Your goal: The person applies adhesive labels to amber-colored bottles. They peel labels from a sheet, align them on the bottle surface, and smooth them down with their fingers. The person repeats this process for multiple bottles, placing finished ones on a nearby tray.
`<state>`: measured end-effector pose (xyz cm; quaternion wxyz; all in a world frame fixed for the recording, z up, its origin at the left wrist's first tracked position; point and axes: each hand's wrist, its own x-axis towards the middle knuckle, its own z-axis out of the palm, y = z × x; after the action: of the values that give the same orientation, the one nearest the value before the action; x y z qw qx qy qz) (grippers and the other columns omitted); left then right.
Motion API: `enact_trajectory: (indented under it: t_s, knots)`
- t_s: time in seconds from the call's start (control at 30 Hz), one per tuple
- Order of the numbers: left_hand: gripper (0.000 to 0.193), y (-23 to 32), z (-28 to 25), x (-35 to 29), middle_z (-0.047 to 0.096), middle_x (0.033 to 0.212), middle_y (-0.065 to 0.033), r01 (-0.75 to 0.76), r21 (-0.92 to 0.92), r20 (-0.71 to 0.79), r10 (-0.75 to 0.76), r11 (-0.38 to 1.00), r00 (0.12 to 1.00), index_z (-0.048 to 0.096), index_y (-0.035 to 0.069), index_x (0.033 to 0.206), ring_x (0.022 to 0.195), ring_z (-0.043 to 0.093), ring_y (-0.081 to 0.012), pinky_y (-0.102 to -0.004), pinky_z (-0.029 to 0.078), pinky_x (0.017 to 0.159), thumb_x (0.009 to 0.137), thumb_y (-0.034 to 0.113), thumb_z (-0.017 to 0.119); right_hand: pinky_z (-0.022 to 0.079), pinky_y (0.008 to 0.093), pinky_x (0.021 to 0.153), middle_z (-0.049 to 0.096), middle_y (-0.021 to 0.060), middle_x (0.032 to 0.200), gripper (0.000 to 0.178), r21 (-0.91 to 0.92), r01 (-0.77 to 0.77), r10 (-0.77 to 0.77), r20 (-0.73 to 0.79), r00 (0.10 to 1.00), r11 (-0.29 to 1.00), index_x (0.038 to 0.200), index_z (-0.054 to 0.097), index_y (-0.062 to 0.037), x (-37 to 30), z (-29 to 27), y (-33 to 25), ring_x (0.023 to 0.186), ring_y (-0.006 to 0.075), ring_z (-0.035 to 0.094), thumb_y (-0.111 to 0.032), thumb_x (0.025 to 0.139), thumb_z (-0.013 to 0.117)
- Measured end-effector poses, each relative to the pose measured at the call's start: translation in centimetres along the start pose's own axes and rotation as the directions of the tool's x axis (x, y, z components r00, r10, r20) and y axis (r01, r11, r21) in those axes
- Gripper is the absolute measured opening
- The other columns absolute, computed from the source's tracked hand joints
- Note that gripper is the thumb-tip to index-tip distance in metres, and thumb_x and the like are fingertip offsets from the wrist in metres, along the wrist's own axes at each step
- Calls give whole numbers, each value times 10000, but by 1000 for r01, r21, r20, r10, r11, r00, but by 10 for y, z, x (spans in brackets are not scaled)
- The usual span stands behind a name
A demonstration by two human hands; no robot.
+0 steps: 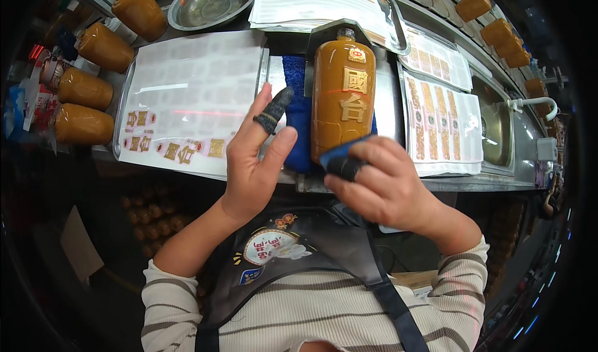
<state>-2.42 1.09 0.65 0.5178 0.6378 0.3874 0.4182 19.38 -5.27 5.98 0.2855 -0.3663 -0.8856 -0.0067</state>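
A caramel-brown bottle with raised gold characters and a small red-and-gold emblem lies on its back in front of me, neck pointing away. Beneath it a blue cloth shows along its left side. My right hand is closed around a flat blue scraper, whose edge meets the bottle's lower end. A black finger cot covers one of its fingers. Left of the bottle, my left hand is raised with fingers apart, holding nothing. Its index finger wears a dark finger cot.
To the left, a sheet of gold character decals lies on a tray. More decal sheets lie at right, before a sink. A metal bowl and stacked paper stand behind. Brown bottles line the left side.
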Motion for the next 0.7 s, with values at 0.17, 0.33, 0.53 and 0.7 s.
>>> enact_trajectory:
  t_s: [0.17,0.33,0.53,0.7]
  knots:
    - [493,16,31,36,591,1322,-73,218,-331,188,-162,918,969,447,-36,1466,1166,569,-115,-271,453,1008,1031,154,578,541,298,725,666,79,926,263,237,-521,569,-232,789,820,1047,688,3,-15,-2,-3,828,182,657,62,800,756]
    - [457,-2,47,40,601,1287,-115,217,-246,183,-175,945,967,481,-9,1388,1167,584,-155,-312,465,1024,995,154,646,487,201,737,644,39,984,240,785,-552,959,-221,175,282,1097,629,6,-22,37,1,853,68,596,-24,887,740]
    - [353,4,52,43,662,1159,-102,296,-337,128,-268,894,955,536,8,1279,1058,628,-133,-281,484,958,989,177,645,479,195,741,645,29,956,219,873,-407,956,-193,220,270,1086,615,1,-22,24,3,852,58,593,-28,901,728]
    - [301,3,58,45,680,1092,-103,304,-328,103,-286,895,953,564,20,1180,999,646,-124,-274,498,917,982,224,662,509,225,697,650,39,940,195,831,-534,987,-107,116,153,1057,605,-2,-62,52,42,762,79,611,-38,906,722]
